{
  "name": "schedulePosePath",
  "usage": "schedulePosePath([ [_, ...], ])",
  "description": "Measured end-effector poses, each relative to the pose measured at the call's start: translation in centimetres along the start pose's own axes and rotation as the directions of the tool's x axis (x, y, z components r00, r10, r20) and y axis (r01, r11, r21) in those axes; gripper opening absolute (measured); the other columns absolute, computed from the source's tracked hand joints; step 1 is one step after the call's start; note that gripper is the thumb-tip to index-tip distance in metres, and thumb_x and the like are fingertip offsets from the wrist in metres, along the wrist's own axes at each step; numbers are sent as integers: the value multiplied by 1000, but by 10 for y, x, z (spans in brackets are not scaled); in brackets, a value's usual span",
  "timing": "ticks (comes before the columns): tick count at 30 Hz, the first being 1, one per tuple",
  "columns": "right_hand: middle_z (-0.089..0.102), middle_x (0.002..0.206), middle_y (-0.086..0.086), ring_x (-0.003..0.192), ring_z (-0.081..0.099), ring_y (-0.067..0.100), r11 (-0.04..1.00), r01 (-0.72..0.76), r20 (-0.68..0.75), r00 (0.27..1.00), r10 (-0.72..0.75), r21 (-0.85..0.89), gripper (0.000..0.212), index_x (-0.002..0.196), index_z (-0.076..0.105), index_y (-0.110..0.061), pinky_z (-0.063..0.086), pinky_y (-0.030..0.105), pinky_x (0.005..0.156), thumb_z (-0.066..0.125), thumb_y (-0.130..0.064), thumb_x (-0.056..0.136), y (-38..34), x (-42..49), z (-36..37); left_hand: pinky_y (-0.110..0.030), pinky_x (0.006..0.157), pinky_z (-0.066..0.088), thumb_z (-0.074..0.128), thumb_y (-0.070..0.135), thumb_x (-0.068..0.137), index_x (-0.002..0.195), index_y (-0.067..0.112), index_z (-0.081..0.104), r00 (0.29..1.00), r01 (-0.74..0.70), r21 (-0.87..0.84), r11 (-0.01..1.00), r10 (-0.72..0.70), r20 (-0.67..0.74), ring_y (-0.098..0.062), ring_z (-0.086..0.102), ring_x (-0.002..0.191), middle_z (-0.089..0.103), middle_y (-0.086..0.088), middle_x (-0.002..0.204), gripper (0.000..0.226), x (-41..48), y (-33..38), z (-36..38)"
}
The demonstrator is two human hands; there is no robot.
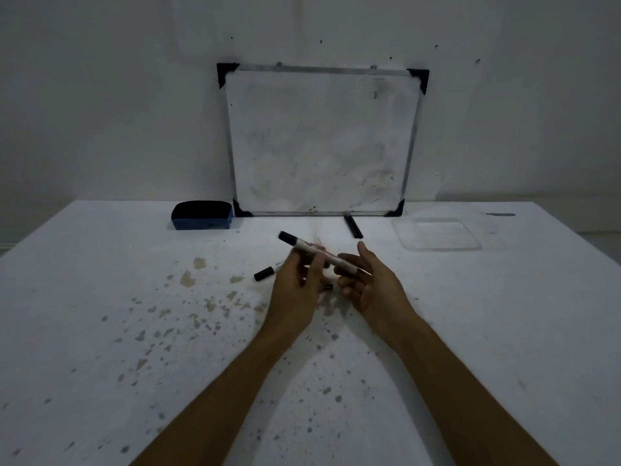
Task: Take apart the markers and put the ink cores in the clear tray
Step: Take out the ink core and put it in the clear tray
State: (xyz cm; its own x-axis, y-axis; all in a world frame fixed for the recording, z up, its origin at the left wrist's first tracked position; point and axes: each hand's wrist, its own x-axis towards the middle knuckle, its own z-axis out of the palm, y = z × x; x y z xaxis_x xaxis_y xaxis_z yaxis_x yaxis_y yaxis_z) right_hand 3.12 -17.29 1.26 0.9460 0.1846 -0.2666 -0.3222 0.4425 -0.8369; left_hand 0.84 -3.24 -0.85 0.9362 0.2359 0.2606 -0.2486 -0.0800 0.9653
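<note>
two hands meet over the stained white counter (100, 297). the left hand (295, 294) has its grip closed on a capped marker (316, 252), held slanted above the surface; the right hand (373, 284) is spread wide, fingers touching the marker's near end. a second marker (267, 272) lies just left. the clear tray (437, 233) sits well apart, far right, beside the whiteboard (319, 139).

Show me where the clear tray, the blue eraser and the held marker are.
clear tray (408, 237): head view, near-left rim.
blue eraser (201, 220): head view, blue front side.
held marker (304, 245): head view, white barrel near the cap.
</note>
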Motion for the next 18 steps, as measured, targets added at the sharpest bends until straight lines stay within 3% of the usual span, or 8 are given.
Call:
schedulePosePath([
  [2,68,79,12,58,62,16,993,19,12,1000,-17,-114,35,106,73,1,52,25,53,62,-31,100,2,2,0,-17,64,54,52,32,106,114,18,65,999,28,18,999,-28,25,-3,69,76,73,4,93,21,1,-2,0],
  [7,66,71,7,49,53,12,983,-16,0,1000,16,-182,26,94,70,-3,38,22,41,64,-27,99,0,4,-2,-17,58,52,51,37,106,109,10,65,988,102,-43,994,-106,-108,-6,67,70,70,0,88,31,7,-1,-9],
  [10,61,76,8,51,47,12,964,-3,27,1000,10,-265,24,104,73,0,30,22,40,64,-21,98,0,6,-7,-21,59,54,51,39,105,109,5,64,977,146,-124,981,-163,-138,-10,68,73,71,-2,91,37,12,-2,-14],
  [14,62,78,6,57,47,12,932,39,47,999,-24,-361,19,109,75,-4,34,23,47,68,-16,96,-4,3,-12,-31,67,59,49,37,107,105,6,64,971,135,-167,977,-164,-177,-11,68,70,72,1,86,35,17,0,-23],
  [16,72,84,7,60,56,13,865,133,59,991,-120,-483,14,107,78,-13,43,25,54,68,-15,97,-7,2,-17,-40,72,57,49,40,107,103,9,65,968,146,-147,978,-172,-184,-13,66,66,71,7,71,35,18,1,-27],
  [18,78,91,3,68,66,10,673,254,83,958,-275,-695,14,106,78,-21,53,24,65,69,-18,97,-8,3,-24,-45,77,56,50,41,106,101,12,68,966,162,-149,975,-188,-178,-13,64,63,69,9,66,34,18,2,-29],
])
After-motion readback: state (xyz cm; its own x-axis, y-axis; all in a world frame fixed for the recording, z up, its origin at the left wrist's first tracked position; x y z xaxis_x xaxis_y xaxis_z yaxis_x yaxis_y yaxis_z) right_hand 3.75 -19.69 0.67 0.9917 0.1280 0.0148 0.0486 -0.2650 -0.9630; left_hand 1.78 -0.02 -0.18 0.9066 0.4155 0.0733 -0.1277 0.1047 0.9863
